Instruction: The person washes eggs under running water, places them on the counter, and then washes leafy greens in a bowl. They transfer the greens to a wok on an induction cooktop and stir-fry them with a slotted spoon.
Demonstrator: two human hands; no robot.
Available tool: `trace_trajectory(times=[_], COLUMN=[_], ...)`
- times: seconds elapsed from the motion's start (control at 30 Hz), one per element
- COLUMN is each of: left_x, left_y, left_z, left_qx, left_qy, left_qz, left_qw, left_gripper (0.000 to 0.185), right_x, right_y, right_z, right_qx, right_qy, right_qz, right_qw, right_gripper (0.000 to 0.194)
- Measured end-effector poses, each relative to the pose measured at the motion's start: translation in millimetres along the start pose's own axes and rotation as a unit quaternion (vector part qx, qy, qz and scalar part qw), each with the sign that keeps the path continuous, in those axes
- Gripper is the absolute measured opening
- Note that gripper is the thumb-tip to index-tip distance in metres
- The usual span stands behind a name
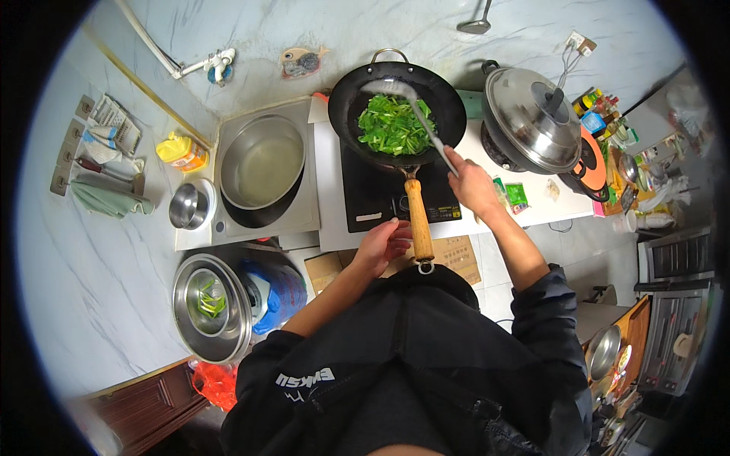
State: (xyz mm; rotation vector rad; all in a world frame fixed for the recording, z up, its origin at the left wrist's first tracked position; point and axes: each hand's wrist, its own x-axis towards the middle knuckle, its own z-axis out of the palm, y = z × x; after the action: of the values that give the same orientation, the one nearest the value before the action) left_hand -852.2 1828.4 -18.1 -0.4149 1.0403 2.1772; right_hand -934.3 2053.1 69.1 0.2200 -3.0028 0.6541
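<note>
A black wok (341, 117) with a wooden handle (421, 219) sits on a black induction cooktop (365, 194). Chopped leafy greens (393, 128) lie heaped in its bowl. My right hand (472, 183) grips the grey handle of a spatula (429, 130), whose blade rests at the wok's far inner side beyond the greens. Just left of the wooden handle is my left hand (383, 246), empty, its fingers loosely spread. I cannot tell whether its fingertips touch the handle.
A lidded pan (527, 122) stands at right, with small seasoning packets (516, 195) before it. To the left, a metal basin (262, 122) with cloudy liquid sits in the sink (311, 188). Nested steel bowls (181, 330) hold cut green pieces. A yellow jug (181, 153) stands by the wall.
</note>
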Motion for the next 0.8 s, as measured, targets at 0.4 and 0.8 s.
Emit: trace_trajectory(times=[0.4,0.8], left_x=[-4,-2], left_y=[-8,-12], left_z=[-35,-53], left_qx=[-0.033,-0.062], left_qy=[0.043,0.040], left_qz=[-0.018,-0.024], left_qw=[0.998,0.997], left_gripper=[0.019,0.017], right_x=[-85,-39], right_y=[-22,-25], right_z=[-86,-8], right_qx=[-0.008,0.306], right_qy=[-0.103,-0.011], right_qz=[0.000,0.130], right_qw=[0.995,0.943], right_gripper=[0.051,0.056])
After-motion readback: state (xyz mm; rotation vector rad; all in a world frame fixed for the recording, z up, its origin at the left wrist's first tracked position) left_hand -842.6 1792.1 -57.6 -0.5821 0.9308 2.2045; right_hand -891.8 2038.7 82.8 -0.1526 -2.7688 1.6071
